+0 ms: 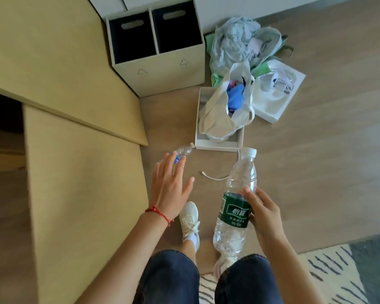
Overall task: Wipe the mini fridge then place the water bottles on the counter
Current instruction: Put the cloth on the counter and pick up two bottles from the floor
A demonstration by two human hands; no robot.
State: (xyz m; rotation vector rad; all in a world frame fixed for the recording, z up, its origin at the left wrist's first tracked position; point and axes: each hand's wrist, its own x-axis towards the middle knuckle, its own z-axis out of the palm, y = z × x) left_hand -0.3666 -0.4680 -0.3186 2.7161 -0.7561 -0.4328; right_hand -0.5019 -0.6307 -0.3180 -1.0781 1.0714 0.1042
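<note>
My right hand grips a clear water bottle with a green label and white cap, held upright over the wooden floor. A second, smaller clear bottle with a blue label lies on its side on the floor beside the tan cabinet. My left hand, fingers spread and straight, hovers just above that lying bottle and partly hides it; whether it touches the bottle I cannot tell. The tan counter top runs along the left. The mini fridge is not identifiable in view.
A beige two-compartment bin stands at the back. A white box holding a plastic bag, crumpled bags, a flat white box and a white cable litter the floor. My feet stand below; a patterned rug lies right.
</note>
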